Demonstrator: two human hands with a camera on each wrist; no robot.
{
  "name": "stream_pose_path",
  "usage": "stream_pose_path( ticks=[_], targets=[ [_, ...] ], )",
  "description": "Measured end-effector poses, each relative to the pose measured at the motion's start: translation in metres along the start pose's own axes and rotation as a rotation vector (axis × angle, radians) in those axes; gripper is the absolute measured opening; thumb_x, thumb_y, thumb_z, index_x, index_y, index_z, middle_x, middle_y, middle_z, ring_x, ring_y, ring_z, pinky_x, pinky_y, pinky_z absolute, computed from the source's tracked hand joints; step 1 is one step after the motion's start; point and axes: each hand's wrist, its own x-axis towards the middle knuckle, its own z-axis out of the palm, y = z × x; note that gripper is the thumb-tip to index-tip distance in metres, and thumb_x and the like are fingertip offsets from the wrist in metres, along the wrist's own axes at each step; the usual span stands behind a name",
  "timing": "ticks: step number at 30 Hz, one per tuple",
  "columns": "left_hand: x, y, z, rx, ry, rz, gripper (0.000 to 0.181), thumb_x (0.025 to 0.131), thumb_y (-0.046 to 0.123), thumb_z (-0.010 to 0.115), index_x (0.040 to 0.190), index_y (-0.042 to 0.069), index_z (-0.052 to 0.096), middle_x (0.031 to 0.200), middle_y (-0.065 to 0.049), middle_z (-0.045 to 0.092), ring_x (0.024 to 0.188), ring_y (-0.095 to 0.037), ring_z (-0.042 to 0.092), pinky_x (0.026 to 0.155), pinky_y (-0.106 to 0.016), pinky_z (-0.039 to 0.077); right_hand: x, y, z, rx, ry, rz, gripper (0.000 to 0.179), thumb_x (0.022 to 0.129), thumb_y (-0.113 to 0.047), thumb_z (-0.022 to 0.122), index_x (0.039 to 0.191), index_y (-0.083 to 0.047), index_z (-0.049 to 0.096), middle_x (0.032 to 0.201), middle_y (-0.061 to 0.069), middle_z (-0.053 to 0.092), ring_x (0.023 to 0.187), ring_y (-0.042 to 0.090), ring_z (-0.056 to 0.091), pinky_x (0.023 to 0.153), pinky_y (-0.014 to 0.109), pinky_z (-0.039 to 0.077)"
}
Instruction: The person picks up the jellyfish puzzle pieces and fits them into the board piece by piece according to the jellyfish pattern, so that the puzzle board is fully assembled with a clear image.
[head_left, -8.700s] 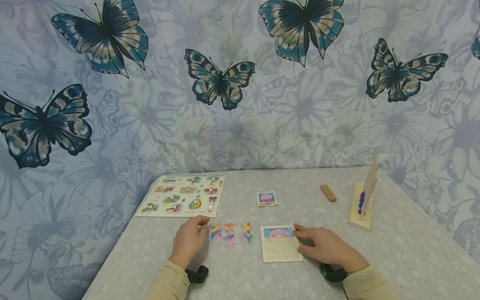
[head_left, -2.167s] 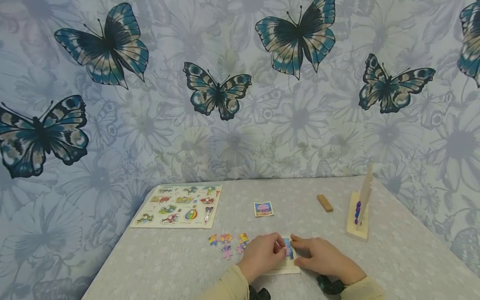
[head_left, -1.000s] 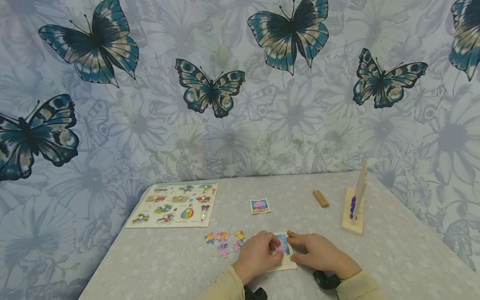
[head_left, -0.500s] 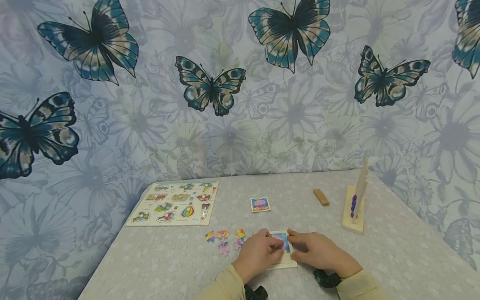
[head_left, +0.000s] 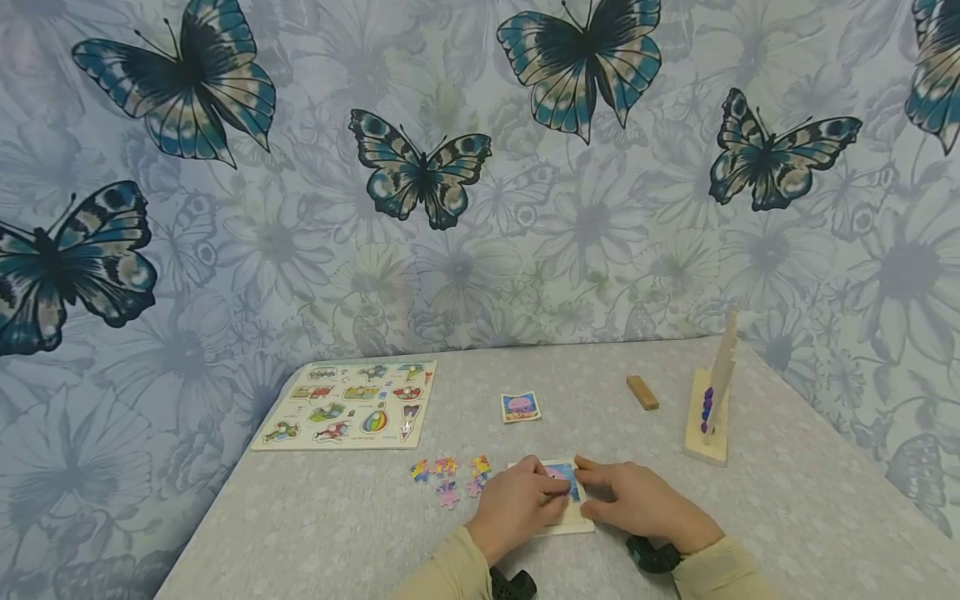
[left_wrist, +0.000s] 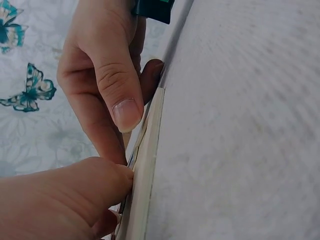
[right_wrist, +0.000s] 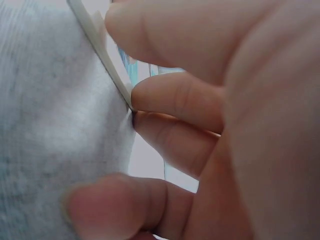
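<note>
While the left hand (head_left: 516,502) reaches over the wooden puzzle tray (head_left: 576,526) at the lower centre of the frame, its thumb and forefinger sit close together at the partly filled surface; whether they pinch a piece cannot be told. The right hand (head_left: 645,500), its fingers extended and thumb apart, touches the tray's right edge. Loose puzzle pieces (head_left: 447,495) lie to the left, and a small picture card (head_left: 521,407) lies above, right of mid-frame.
</note>
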Motion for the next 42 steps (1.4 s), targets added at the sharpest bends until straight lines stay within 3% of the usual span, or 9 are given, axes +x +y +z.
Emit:
stream_pose_path(
  ticks=[10,13,16,19,21,25,29,37,42],
  targets=[
    [0.001,0.005,-0.004,0.149,-0.001,0.028,0.025,0.101,0.041,0.063,0.122,0.039,0.076,0.092,0.011,0.062,0.059,0.004,0.042,0.047,-0.017,0.031,-0.001,0.002,0.001,-0.003,-0.003,-0.01,0.059,0.095,-0.039,0.073,0.143,-0.006,0.061,0.152,0.013,0.053,0.121,0.033,0.066,0.092,0.046,0.056],
    [0.005,0.003,-0.016,0.054,0.038,-0.07,0.032,0.101,0.042,0.063,0.13,0.033,0.073,0.095,0.011,0.067,0.057,0.003,0.043,0.047,-0.018,0.034,-0.001,0.002,0.0,0.002,-0.004,-0.011,0.059,0.095,-0.04,0.073,0.141,-0.005,0.062,0.151,0.014,0.054,0.119,0.033,0.067,0.091,0.046,0.056],
    [0.007,-0.005,-0.04,-0.133,0.169,-0.221,0.029,0.101,0.037,0.064,0.126,0.026,0.074,0.1,0.01,0.071,0.057,0.002,0.046,0.05,-0.021,0.038,-0.001,0.001,0.0,0.011,-0.006,-0.001,0.059,0.094,-0.038,0.074,0.14,-0.004,0.063,0.15,0.014,0.055,0.121,0.034,0.066,0.092,0.049,0.056],
    [-0.001,-0.021,-0.07,-0.278,0.292,-0.363,0.019,0.101,0.034,0.065,0.115,0.026,0.075,0.104,0.011,0.07,0.062,-0.001,0.051,0.053,-0.024,0.042,-0.001,0.001,0.001,0.022,-0.01,0.013,0.059,0.094,-0.039,0.074,0.14,-0.004,0.063,0.151,0.013,0.055,0.124,0.034,0.064,0.093,0.048,0.055],
    [-0.012,-0.034,-0.086,-0.319,0.32,-0.444,0.02,0.101,0.034,0.064,0.116,0.026,0.074,0.104,0.009,0.069,0.063,-0.004,0.053,0.052,-0.027,0.042,0.001,0.001,0.003,0.028,-0.014,0.014,0.059,0.094,-0.04,0.073,0.14,-0.004,0.062,0.152,0.013,0.054,0.126,0.035,0.063,0.093,0.048,0.055],
    [-0.038,-0.056,-0.099,-0.324,0.264,-0.567,0.025,0.1,0.033,0.065,0.121,0.023,0.073,0.106,0.003,0.068,0.064,-0.01,0.056,0.052,-0.031,0.043,0.002,0.001,0.003,0.03,-0.027,0.034,0.06,0.094,-0.041,0.073,0.141,-0.004,0.062,0.153,0.012,0.053,0.134,0.037,0.057,0.101,0.055,0.05],
    [-0.059,-0.073,-0.092,-0.337,0.163,-0.609,0.025,0.098,0.03,0.068,0.118,0.017,0.075,0.114,-0.001,0.069,0.072,-0.012,0.059,0.058,-0.031,0.047,0.0,0.001,0.0,0.029,-0.033,0.063,0.061,0.094,-0.042,0.073,0.141,-0.005,0.062,0.153,0.011,0.053,0.136,0.039,0.055,0.103,0.059,0.047],
    [-0.075,-0.095,-0.073,-0.244,0.041,-0.514,0.031,0.089,0.032,0.081,0.117,0.019,0.075,0.094,0.007,0.066,0.076,-0.007,0.059,0.061,-0.028,0.047,-0.001,0.001,-0.003,0.032,-0.021,0.061,0.06,0.095,-0.042,0.073,0.141,-0.005,0.062,0.153,0.011,0.052,0.137,0.04,0.053,0.105,0.06,0.045],
    [-0.081,-0.102,-0.07,-0.184,-0.001,-0.456,0.035,0.086,0.038,0.084,0.115,0.021,0.075,0.101,0.007,0.065,0.083,-0.007,0.06,0.068,-0.029,0.048,0.001,0.001,0.003,0.058,-0.028,0.083,0.06,0.094,-0.041,0.074,0.141,-0.006,0.063,0.153,0.011,0.052,0.138,0.039,0.052,0.105,0.06,0.045]
  ],
)
